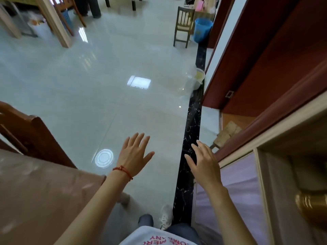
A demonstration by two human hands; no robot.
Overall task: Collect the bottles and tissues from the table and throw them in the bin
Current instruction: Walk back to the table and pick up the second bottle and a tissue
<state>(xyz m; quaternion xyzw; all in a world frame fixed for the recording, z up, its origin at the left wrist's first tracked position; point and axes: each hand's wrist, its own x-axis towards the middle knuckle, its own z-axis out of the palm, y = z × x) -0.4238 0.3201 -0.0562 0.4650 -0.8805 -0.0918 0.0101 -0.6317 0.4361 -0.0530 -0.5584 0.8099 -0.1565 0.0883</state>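
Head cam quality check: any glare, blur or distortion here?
Head view: glare patches on the glossy floor, one rectangular, one round; motion blur on the gold object at right and the tabletop at left; wide-angle bowing of the door frame; both hands reasonably sharp.

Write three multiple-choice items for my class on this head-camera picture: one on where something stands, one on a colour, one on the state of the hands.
1. Where does the blue plastic bin stand?
A. Right beside the small wooden chair at the far right
B. On the brown table at lower left
C. Between the two hands

2. What colour is the string bracelet on the left wrist?
A. Green
B. Red
C. White

3. What are the two bare hands doing?
A. Each grips a bottle
B. Both are open and hold nothing
C. Both are clenched round tissues

Answers:
1 A: the blue plastic bin stands next to the small wooden chair by the far wall.
2 B: the string bracelet is red.
3 B: the left hand and the right hand have spread fingers above the glossy floor, with nothing in them.
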